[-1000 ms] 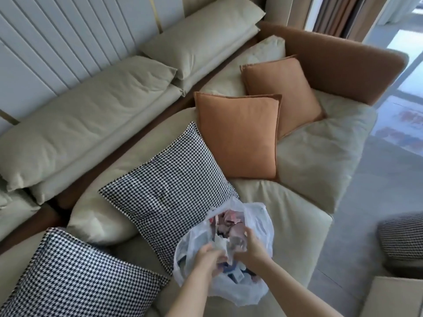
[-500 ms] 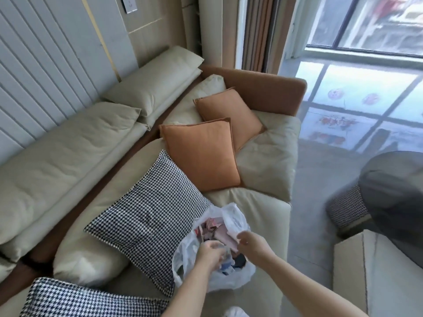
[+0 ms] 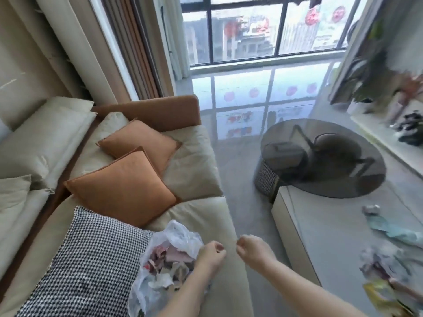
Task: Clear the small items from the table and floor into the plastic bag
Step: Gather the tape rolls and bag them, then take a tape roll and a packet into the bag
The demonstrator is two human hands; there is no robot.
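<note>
A thin white plastic bag (image 3: 180, 239) lies open on the sofa seat, with crumpled wrappers and paper scraps (image 3: 169, 259) inside it. My left hand (image 3: 210, 255) hovers over the bag's right edge, fingers loosely curled, with nothing visible in them. To its right, my right hand (image 3: 254, 250) is clear of the bag above the seat edge; it too is loosely curled and empty. On the white table (image 3: 304, 225) at the right lie a teal wrapper (image 3: 393, 232), a small crumpled piece (image 3: 372, 209), a blurred pile of scraps (image 3: 384, 268) and a yellow packet (image 3: 382, 296).
A houndstooth cushion (image 3: 91, 259) leans left of the bag, with two orange cushions (image 3: 121, 186) behind it. A round dark glass table (image 3: 325, 156) stands on the grey floor (image 3: 242, 170). A white shelf (image 3: 389, 143) with plants runs along the right wall.
Both hands have come out of the bag. My right hand has moved right, off the bag. The view has swung right, bringing the tables and window into sight.
</note>
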